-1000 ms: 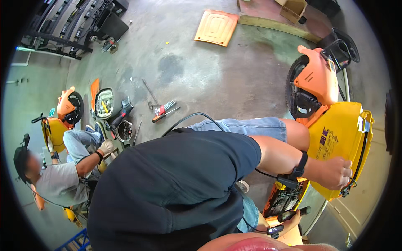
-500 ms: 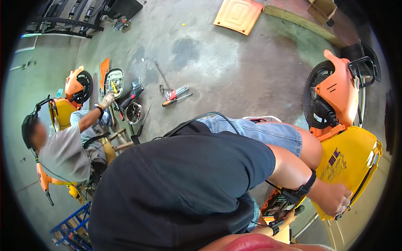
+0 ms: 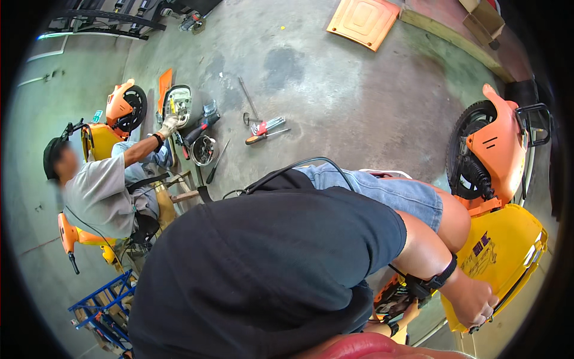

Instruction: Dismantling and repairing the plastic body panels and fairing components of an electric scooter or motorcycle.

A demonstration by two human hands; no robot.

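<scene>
My left hand (image 3: 474,304) is closed, its fingers curled at the lower edge of a yellow body panel (image 3: 505,239) with dark markings. The panel belongs with the orange-and-yellow scooter (image 3: 497,143) at the right, or rests against it; I cannot tell which. My right hand (image 3: 410,312) is partly hidden below my left forearm. Its fingers are bent beside the scooter's dark inner parts (image 3: 391,299), and what they hold cannot be made out. Black bands circle both wrists.
At left a seated co-worker (image 3: 98,188) in a light glove reaches over an oval shell (image 3: 177,106). A cordless drill (image 3: 202,130), a bowl of small parts (image 3: 205,150), a screwdriver (image 3: 266,137) and an orange panel (image 3: 363,23) lie on the floor. A blue rack (image 3: 104,305) stands at lower left.
The whole view has shifted, so the floor things appear farther right. My left hand stays at the panel's edge. My right hand has drawn in slightly, and the dark rounded end beside it no longer shows.
</scene>
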